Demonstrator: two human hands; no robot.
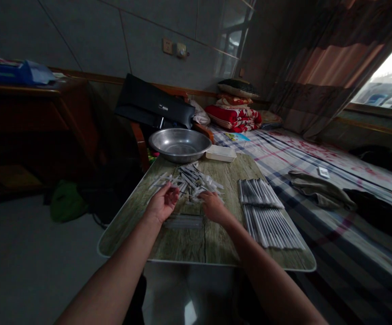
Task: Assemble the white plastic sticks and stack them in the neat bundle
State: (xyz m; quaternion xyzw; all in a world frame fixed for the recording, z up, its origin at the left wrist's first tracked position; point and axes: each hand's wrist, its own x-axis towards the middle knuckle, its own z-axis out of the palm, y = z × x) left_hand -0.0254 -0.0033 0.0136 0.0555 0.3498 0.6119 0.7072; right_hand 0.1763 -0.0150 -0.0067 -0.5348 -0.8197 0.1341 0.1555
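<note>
Left hand (162, 203) open, right hand (213, 206) curled, grip unclear, by thin white sticks (191, 183), round steel bowl (180, 144) at 12 o'clock

Slim white sticks (191, 182) lie crisscrossed in a loose heap on the counter (196, 243), with more in tidy parallel rows (266, 216) toward its right edge.

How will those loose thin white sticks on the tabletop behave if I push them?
The thin white sticks look light and fairly stiff, since they lie straight without sagging. Their slim shape suggests they may roll or scatter when pushed. Because they lie crossed near the right hand, moving one could probably drag its neighbours.
</note>
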